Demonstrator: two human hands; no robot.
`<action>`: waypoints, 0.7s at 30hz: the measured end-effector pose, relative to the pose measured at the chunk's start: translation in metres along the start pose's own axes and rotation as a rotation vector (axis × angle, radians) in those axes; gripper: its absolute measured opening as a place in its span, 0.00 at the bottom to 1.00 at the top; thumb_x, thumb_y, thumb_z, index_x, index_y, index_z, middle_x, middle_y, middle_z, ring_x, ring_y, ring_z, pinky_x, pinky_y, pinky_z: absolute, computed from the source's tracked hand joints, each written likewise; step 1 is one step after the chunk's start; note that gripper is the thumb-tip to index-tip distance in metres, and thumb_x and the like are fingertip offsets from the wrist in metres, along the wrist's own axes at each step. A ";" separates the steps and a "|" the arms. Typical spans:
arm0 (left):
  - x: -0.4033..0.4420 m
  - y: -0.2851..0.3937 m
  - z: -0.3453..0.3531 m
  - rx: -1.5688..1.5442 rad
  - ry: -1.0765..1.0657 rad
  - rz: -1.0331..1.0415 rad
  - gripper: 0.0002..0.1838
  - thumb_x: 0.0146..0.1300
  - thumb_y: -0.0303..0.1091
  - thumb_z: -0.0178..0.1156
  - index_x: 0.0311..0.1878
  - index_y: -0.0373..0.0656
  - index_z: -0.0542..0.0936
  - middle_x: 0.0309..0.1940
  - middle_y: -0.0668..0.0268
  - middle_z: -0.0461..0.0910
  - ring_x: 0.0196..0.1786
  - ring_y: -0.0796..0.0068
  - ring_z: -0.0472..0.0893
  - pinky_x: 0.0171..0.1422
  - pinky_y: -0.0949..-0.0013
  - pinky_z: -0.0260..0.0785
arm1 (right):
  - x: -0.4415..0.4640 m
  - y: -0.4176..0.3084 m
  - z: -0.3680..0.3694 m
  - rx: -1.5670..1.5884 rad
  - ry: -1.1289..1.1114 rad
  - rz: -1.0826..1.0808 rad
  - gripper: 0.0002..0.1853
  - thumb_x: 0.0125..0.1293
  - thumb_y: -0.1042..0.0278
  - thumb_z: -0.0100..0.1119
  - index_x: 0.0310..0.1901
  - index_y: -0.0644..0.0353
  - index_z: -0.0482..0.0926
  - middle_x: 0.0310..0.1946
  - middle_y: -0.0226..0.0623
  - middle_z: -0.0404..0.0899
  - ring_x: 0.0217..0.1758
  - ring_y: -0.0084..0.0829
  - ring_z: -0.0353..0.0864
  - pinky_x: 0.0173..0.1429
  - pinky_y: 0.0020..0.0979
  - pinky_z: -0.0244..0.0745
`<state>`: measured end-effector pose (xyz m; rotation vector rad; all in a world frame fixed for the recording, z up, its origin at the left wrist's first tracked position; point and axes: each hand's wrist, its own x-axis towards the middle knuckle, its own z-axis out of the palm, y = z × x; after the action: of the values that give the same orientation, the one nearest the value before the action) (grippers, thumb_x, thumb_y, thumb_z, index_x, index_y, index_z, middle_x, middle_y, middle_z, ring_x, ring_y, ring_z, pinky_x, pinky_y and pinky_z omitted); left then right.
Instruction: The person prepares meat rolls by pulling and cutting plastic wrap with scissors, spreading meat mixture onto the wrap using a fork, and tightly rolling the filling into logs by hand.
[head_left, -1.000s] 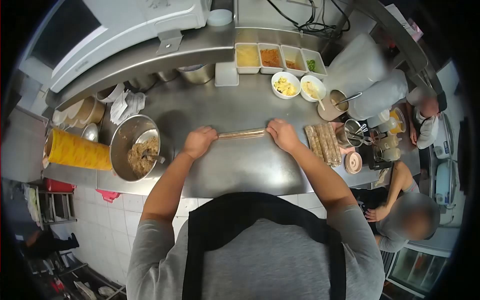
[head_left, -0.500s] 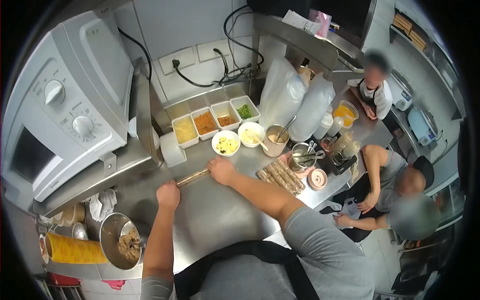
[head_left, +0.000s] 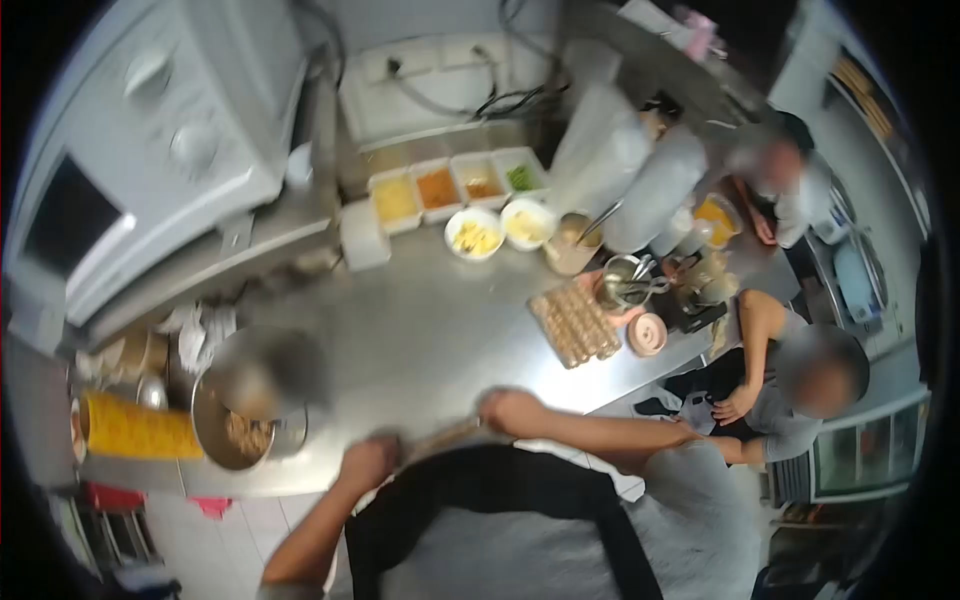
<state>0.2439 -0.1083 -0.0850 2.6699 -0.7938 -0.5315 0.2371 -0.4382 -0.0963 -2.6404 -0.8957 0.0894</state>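
Observation:
A thin wrapped roll [head_left: 443, 438] is stretched between my two hands, near the front edge of the steel counter [head_left: 400, 330]. My left hand [head_left: 371, 462] is closed round its left end. At its right end my right hand [head_left: 507, 412] is closed as well. Both hands are blurred, and my apron is right below the roll. Several similar wrapped rolls [head_left: 574, 325] lie side by side on the right part of the counter.
A steel pot [head_left: 232, 420] with a brown mixture and a yellow cylinder [head_left: 140, 425] stand at left. Filled white trays [head_left: 436, 188], two bowls [head_left: 474, 234] and a utensil pot [head_left: 622, 283] stand behind. People are at the right.
The roll and both my hands have come back from the middle of the counter to its front edge, close to my apron. The camera view has shifted.

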 end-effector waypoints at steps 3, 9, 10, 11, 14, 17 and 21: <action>0.023 -0.014 -0.017 0.057 0.188 0.102 0.04 0.57 0.32 0.52 0.31 0.46 0.77 0.31 0.56 0.80 0.37 0.52 0.81 0.39 0.52 0.74 | 0.034 0.032 0.000 0.029 0.048 0.152 0.07 0.58 0.68 0.50 0.34 0.57 0.77 0.35 0.44 0.80 0.40 0.45 0.81 0.40 0.45 0.77; 0.101 -0.043 -0.055 0.179 0.298 -0.227 0.10 0.63 0.31 0.50 0.40 0.44 0.80 0.36 0.54 0.82 0.42 0.50 0.82 0.45 0.52 0.76 | 0.127 0.065 -0.030 -0.060 0.154 0.235 0.09 0.63 0.67 0.50 0.33 0.59 0.79 0.37 0.48 0.80 0.40 0.50 0.82 0.44 0.48 0.77; 0.112 -0.044 -0.063 0.182 0.363 -0.236 0.09 0.62 0.31 0.51 0.40 0.43 0.81 0.36 0.54 0.83 0.42 0.50 0.83 0.46 0.53 0.76 | 0.142 0.067 -0.034 -0.094 0.128 0.285 0.10 0.63 0.67 0.50 0.33 0.59 0.81 0.38 0.49 0.81 0.42 0.50 0.82 0.45 0.48 0.78; 0.121 -0.045 -0.070 0.186 0.426 -0.242 0.09 0.61 0.30 0.52 0.40 0.42 0.81 0.36 0.53 0.83 0.42 0.50 0.83 0.46 0.53 0.77 | 0.155 0.068 -0.038 -0.119 0.076 0.318 0.10 0.64 0.67 0.50 0.35 0.58 0.82 0.39 0.49 0.81 0.43 0.50 0.82 0.46 0.47 0.78; 0.149 -0.034 -0.089 0.276 0.343 -0.367 0.09 0.60 0.31 0.57 0.39 0.42 0.84 0.38 0.56 0.84 0.43 0.56 0.84 0.46 0.58 0.78 | 0.186 0.063 -0.057 -0.212 -0.085 0.428 0.12 0.64 0.67 0.50 0.41 0.57 0.84 0.43 0.48 0.83 0.48 0.48 0.83 0.50 0.45 0.78; 0.166 -0.015 -0.104 0.351 0.156 -0.452 0.08 0.58 0.30 0.59 0.38 0.43 0.86 0.39 0.59 0.85 0.45 0.60 0.85 0.46 0.62 0.79 | 0.208 0.040 -0.075 -0.283 -0.207 0.527 0.14 0.64 0.67 0.51 0.44 0.57 0.85 0.46 0.44 0.84 0.50 0.44 0.83 0.51 0.42 0.79; 0.170 0.002 -0.114 0.301 0.150 -0.455 0.08 0.55 0.26 0.61 0.37 0.43 0.86 0.39 0.58 0.85 0.45 0.59 0.85 0.46 0.62 0.79 | 0.220 0.026 -0.077 -0.307 -0.241 0.571 0.13 0.63 0.68 0.53 0.45 0.57 0.85 0.47 0.42 0.84 0.51 0.40 0.84 0.51 0.39 0.80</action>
<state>0.4243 -0.1859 -0.0273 3.1422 -0.2304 -0.3240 0.4411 -0.3489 -0.0215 -3.1468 -0.1977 0.4504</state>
